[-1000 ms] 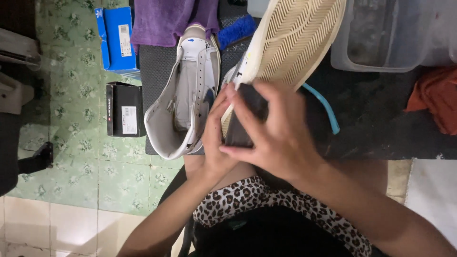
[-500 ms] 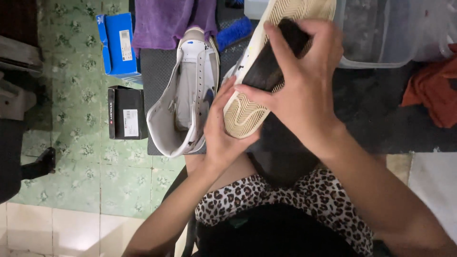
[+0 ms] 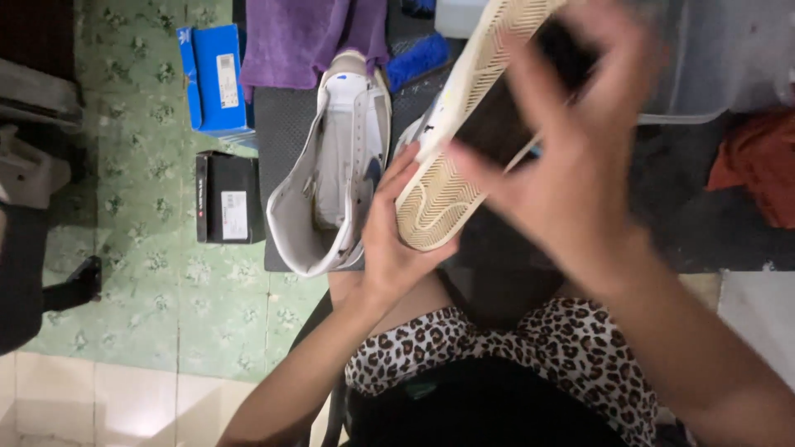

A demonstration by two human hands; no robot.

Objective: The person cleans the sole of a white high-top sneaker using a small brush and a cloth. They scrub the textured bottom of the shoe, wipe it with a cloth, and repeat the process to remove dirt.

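A person seated in leopard-print shorts (image 3: 530,348) holds a white sneaker (image 3: 464,124) turned sole-up over their lap; every place below is given relative to this held sneaker.

The left hand (image 3: 393,228) cups its heel end from below and to the left, fingers curled around the edge of the cream ridged sole. The right hand (image 3: 571,165) lies across the sole near its middle, fingers spread and pressing a dark cloth or pad (image 3: 497,124) against the rubber (the hand is motion-blurred, so how firmly it grips the cloth is hard to tell).

Judging by the pose, sole cleaning is under way and not finished: the heel part of the sole looks pale and fairly clean, while the part under the hand and the toe end, cut off at the top edge, cannot be checked.

Just left of the held sneaker, its mate, a second white sneaker (image 3: 335,174), lies opening-up on a dark mat (image 3: 286,132) with no hand on it. Further left sit a black box (image 3: 228,197) and a blue box (image 3: 211,79) on green patterned floor (image 3: 141,273). Above the mate is a purple cloth (image 3: 290,41). To the right are a clear plastic tub (image 3: 712,58) and an orange-red cloth (image 3: 758,165).
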